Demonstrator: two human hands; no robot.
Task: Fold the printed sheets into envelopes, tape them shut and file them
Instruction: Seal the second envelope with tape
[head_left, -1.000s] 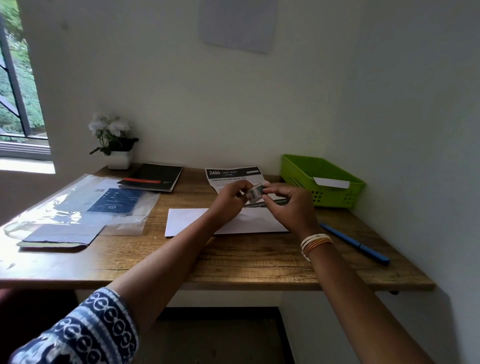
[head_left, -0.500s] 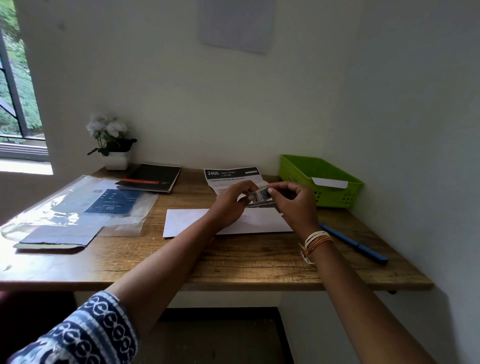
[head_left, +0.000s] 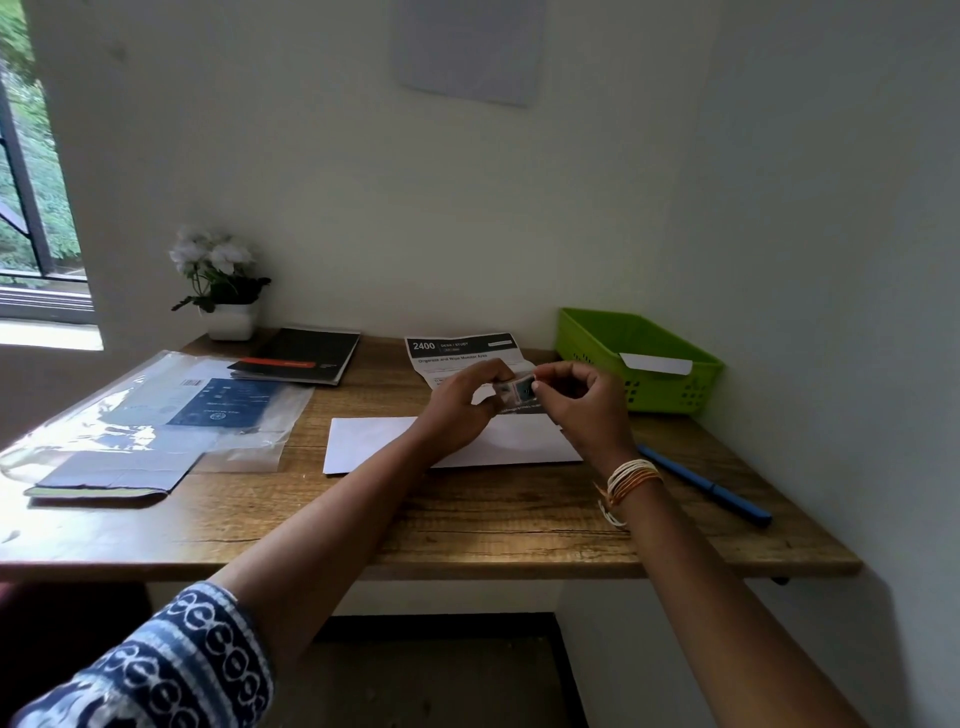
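Hands meet above the middle of the wooden desk (head_left: 467, 525), both busy with a small roll of clear tape (head_left: 514, 391) held in the air between them. The left hand (head_left: 462, 402) curls its fingers round the roll from the near side, while the right hand (head_left: 576, 402) pinches at the roll's right edge with thumb and forefinger, its other fingers bent. A stack of white and orange bangles (head_left: 631, 480) circles the right wrist, and a blue patterned sleeve (head_left: 171, 670) covers the left upper arm.

Directly under the hands lies a plain white envelope (head_left: 374, 441), flat on the wood. Behind it, partly hidden by the fingers, rests a printed sheet with a dark header (head_left: 460, 347).

At the right rear stands a green perforated plastic basket (head_left: 660, 387) with a white envelope (head_left: 655, 362) leaning inside it. A blue pen (head_left: 706, 486) lies near the desk's right edge. On the left sit a black notebook with an orange band (head_left: 304, 356), a clear plastic sleeve holding dark blue papers (head_left: 171, 410), a grey folded card (head_left: 111, 473) and a white pot of white flowers (head_left: 223, 291).
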